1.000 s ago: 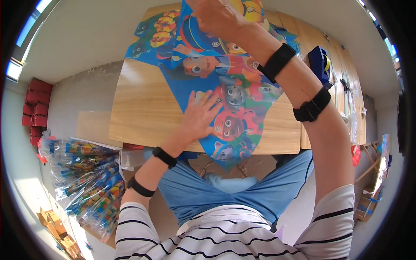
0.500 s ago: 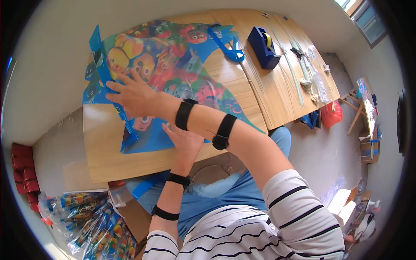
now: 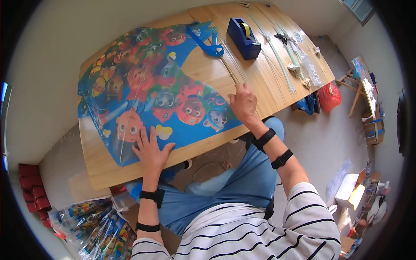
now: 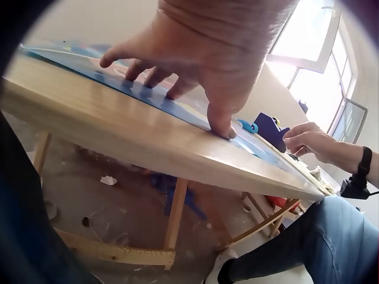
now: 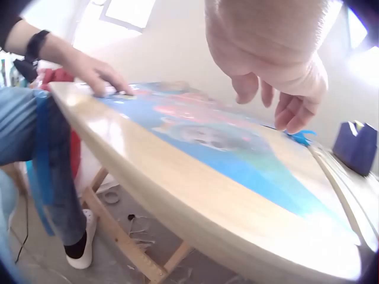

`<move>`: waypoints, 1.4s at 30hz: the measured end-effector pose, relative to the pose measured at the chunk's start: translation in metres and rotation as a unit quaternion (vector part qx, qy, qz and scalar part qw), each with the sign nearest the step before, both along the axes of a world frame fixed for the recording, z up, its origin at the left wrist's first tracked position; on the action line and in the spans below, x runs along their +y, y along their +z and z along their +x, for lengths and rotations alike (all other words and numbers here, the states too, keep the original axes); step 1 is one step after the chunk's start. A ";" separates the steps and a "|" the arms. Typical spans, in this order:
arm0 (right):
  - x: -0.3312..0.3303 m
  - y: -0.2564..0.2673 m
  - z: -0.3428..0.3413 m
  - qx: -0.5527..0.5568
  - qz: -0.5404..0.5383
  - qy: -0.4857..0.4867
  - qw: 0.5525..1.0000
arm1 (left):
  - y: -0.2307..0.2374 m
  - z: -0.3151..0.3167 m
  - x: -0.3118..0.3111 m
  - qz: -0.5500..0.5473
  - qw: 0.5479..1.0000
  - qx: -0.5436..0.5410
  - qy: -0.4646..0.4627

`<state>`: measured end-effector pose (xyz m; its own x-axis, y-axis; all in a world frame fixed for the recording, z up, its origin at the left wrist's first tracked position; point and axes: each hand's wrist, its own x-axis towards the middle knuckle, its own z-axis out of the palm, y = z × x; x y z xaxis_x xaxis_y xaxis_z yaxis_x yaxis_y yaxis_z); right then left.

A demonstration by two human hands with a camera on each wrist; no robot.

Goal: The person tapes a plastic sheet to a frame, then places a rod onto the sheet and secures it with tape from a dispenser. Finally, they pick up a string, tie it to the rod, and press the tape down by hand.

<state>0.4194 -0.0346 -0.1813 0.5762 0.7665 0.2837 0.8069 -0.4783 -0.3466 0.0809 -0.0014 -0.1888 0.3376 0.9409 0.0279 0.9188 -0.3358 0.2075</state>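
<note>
A large printed plastic sheet [image 3: 143, 82] with cartoon puppy characters lies spread on the wooden table [image 3: 102, 173], its surface shiny and creased at the left. My left hand [image 3: 151, 149] rests on its near edge, fingers spread and straight. In the left wrist view the fingertips of that hand [image 4: 195, 53] press the sheet close to the table's edge. My right hand [image 3: 244, 102] is beside the sheet's right corner, above the table seam. The right wrist view shows this hand [image 5: 278, 71] raised over the table, its fingers loosely bent with nothing visible between them.
A blue tape dispenser [image 3: 244, 39] stands at the back right, near a curled blue strip [image 3: 211, 50]. Thin clear rods [image 3: 277, 60] and black scissors [image 3: 281, 39] lie farther right. Wrapped colourful items [image 3: 102, 229] are on the floor at left. A red bag [image 3: 329, 97] sits beyond the table.
The sheet has gone from lifted and folded to spread flat. My right hand has left its left side and moved right to the seam. My left hand has shifted left along the near edge.
</note>
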 end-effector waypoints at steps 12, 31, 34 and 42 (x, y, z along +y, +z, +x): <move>0.013 -0.022 0.055 0.012 -0.138 -0.093 0.986 | 0.005 -0.008 0.018 -0.027 0.999 0.010 0.035; -0.016 -0.014 -0.072 -0.051 0.086 0.327 0.940 | 0.002 -0.020 0.014 -0.036 0.998 -0.020 0.038; -0.021 -0.025 -0.084 -0.033 0.066 0.362 0.929 | -0.001 -0.022 0.013 -0.027 0.999 -0.025 0.039; -0.033 -0.024 -0.080 0.008 0.050 0.350 0.935 | -0.018 -0.035 0.023 -0.010 0.988 -0.141 0.067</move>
<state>0.3392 -0.0676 -0.2049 -0.0531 0.9276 0.3697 0.9048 0.2014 -0.3752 0.0463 0.0214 -0.2069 0.1911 0.9780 0.0841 0.8595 -0.2081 0.4668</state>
